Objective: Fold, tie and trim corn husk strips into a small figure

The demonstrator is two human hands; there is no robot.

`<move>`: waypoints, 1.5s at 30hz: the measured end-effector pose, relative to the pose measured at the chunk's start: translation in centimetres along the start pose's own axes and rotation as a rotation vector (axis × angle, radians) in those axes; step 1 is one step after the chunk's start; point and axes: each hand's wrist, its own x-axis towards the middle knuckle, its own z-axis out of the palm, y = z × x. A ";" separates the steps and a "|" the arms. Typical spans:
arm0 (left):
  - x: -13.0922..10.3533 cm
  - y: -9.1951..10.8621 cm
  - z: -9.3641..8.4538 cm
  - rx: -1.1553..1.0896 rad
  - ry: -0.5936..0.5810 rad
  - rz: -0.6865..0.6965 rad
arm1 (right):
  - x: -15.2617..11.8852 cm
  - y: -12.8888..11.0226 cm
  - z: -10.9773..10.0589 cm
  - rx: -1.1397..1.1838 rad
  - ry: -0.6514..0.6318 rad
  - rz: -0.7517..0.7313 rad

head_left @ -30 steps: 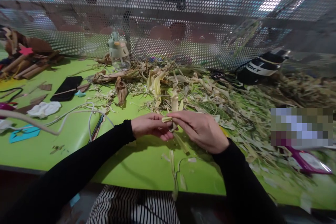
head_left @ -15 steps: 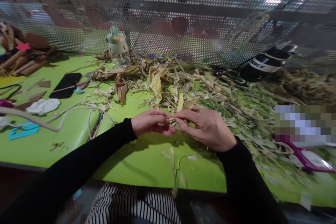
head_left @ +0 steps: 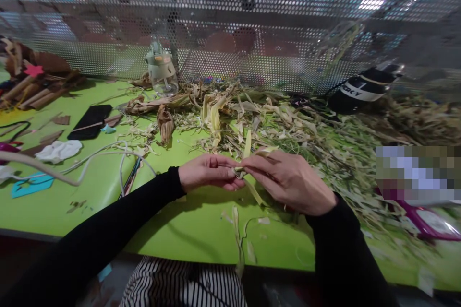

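My left hand (head_left: 211, 172) pinches one end of a small piece of twisted corn husk (head_left: 238, 171) between thumb and fingers. From the other side, my right hand (head_left: 288, 177) closes its fingertips on the same husk, so the two hands nearly touch. One pale strip (head_left: 248, 143) sticks up from the piece and another strip (head_left: 254, 192) hangs down below the fingers. Parts of the husk are hidden by my right fingers. Beneath the hands, a loose long husk strip (head_left: 236, 230) lies at the table's front edge.
Dried husks (head_left: 216, 112) and shredded strips (head_left: 334, 153) spread over the green table (head_left: 194, 230). At the back stand a clear bottle (head_left: 163, 74) and a tilted black bottle (head_left: 360, 91). Leftward lie a phone (head_left: 90, 121), a white cable (head_left: 97, 153) and crumpled tissue (head_left: 59, 150). A perforated screen (head_left: 230, 33) rises behind.
My right hand has shifted slightly right and down, turning the husk. A strip now hangs below the fingers, and the twisted part shows more between the hands.
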 end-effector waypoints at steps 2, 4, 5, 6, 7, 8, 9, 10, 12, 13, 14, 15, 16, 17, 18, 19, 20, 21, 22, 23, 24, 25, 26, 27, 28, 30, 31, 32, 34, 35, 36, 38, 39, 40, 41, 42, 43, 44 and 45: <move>0.0 -0.1 0.0 0.025 -0.004 -0.006 | -0.2 0.2 -0.1 0.001 -0.051 -0.021; 0.0 -0.1 0.0 0.051 -0.007 -0.006 | -0.3 0.5 -0.1 0.015 -0.083 -0.052; 0.0 -0.1 0.0 0.065 -0.005 -0.006 | -0.3 0.6 -0.1 0.018 -0.083 -0.063; 0.0 -0.1 0.0 0.080 0.000 -0.004 | -0.3 0.6 0.0 0.018 -0.079 -0.071; -0.1 0.0 0.0 0.098 0.003 -0.002 | -0.3 0.7 0.1 0.019 -0.074 -0.075; -0.1 0.0 0.0 0.121 0.000 -0.001 | -0.2 0.6 0.2 0.024 -0.075 -0.077; -0.1 0.0 0.0 0.147 -0.008 0.000 | -0.1 0.6 0.3 0.032 -0.082 -0.075; -0.1 0.1 0.0 0.175 -0.022 0.001 | 0.0 0.4 0.4 0.042 -0.097 -0.069; -0.2 0.2 0.1 0.223 -0.049 0.004 | 0.4 0.0 0.6 0.059 -0.133 -0.051; -0.2 0.2 0.1 0.241 -0.056 0.008 | 0.6 -0.2 0.7 0.061 -0.146 -0.042; -0.2 0.3 0.1 0.252 -0.057 0.015 | 0.8 -0.4 0.8 0.060 -0.151 -0.034; -0.2 0.3 0.2 0.258 -0.053 0.023 | 0.9 -0.6 0.9 0.064 -0.144 -0.025; -0.2 0.4 0.1 0.259 -0.046 0.031 | 1.1 -0.7 1.0 0.079 -0.130 -0.015; -0.2 0.5 0.1 0.256 -0.035 0.039 | 1.1 -0.8 1.0 0.109 -0.105 -0.001; -0.2 0.5 0.1 0.249 -0.021 0.044 | 1.1 -0.8 1.0 0.149 -0.069 0.020; -0.2 0.6 0.0 0.237 -0.004 0.047 | 1.1 -0.7 1.0 0.190 -0.021 0.045; -0.2 0.6 0.0 0.221 0.012 0.045 | 1.1 -0.6 1.0 0.223 0.034 0.072; -0.2 0.6 0.0 0.201 0.027 0.040 | 1.1 -0.5 1.0 0.244 0.088 0.097; -0.2 0.5 0.0 0.181 0.035 0.031 | 1.1 -0.4 1.0 0.255 0.132 0.116; -0.2 0.4 0.0 0.166 0.039 0.019 | 1.1 -0.3 1.1 0.262 0.154 0.126; -0.2 0.4 0.1 0.158 0.038 0.010 | 1.1 -0.2 1.2 0.274 0.148 0.123; -0.2 0.3 0.2 0.162 0.032 0.001 | 1.2 -0.2 1.3 0.293 0.125 0.110; -0.2 0.2 0.3 0.174 0.023 -0.004 | 1.2 -0.2 1.5 0.317 0.095 0.088; -0.2 0.1 0.3 0.191 0.014 -0.001 | 1.2 -0.2 1.5 0.337 0.076 0.068; -0.2 0.1 0.4 0.206 0.007 0.009 | 1.2 -0.2 1.6 0.346 0.079 0.058; -0.2 0.2 0.5 0.216 0.008 0.037 | 1.2 -0.2 1.5 0.321 0.145 0.084; -0.2 0.3 0.5 0.212 0.015 0.050 | 1.2 -0.1 1.5 0.299 0.184 0.113; -0.2 0.3 0.5 0.208 0.024 0.055 | 1.1 0.0 1.4 0.282 0.211 0.143; -0.3 0.4 0.5 0.214 0.029 0.044 | 1.1 0.3 1.3 0.301 0.208 0.177; -0.3 0.5 0.5 0.225 0.024 0.037 | 1.1 0.5 1.3 0.336 0.186 0.180; -0.3 0.4 0.5 0.237 0.015 0.030 | 1.1 0.6 1.4 0.376 0.167 0.179; -0.3 0.3 0.6 0.246 -0.001 0.028 | 1.1 0.7 1.5 0.433 0.154 0.170; -0.3 0.2 0.6 0.240 -0.006 0.033 | 1.1 0.7 1.5 0.444 0.153 0.165; -0.3 0.1 0.7 0.227 -0.009 0.040 | 1.1 0.6 1.5 0.444 0.151 0.163; -0.3 0.1 0.7 0.213 -0.011 0.047 | 1.1 0.5 1.4 0.439 0.143 0.163; -0.2 0.0 0.7 0.198 -0.014 0.056 | 1.1 0.4 1.4 0.436 0.127 0.161; -0.2 0.0 0.6 0.183 -0.015 0.069 | 1.2 0.2 1.3 0.438 0.109 0.153; -0.2 -0.1 0.6 0.171 -0.014 0.084 | 1.2 0.1 1.3 0.446 0.095 0.140; -0.1 -0.1 0.6 0.161 -0.012 0.102 | 1.2 0.1 1.3 0.456 0.089 0.122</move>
